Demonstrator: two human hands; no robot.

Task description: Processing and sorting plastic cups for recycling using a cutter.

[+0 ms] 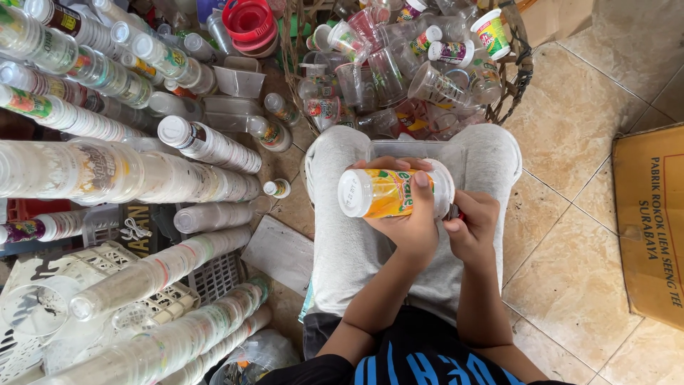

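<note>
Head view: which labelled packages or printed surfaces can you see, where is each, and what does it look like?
Plastic cup: held sideways in the left hand over the lap; clear, yellow and green label.
Cardboard box: right edge, on the tiled floor; brown, dark print.
Cup stacks: left side, lying in long rows; clear with colourful bands.
Basket: top centre, woven, full of loose printed cups.

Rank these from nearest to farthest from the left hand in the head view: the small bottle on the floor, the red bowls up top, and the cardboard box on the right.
Measured from the left hand:
1. Small bottle, on the floor just to its left.
2. Red bowls, stacked at the top, up and to the left.
3. Cardboard box, at the far right edge on the tiles.
</note>
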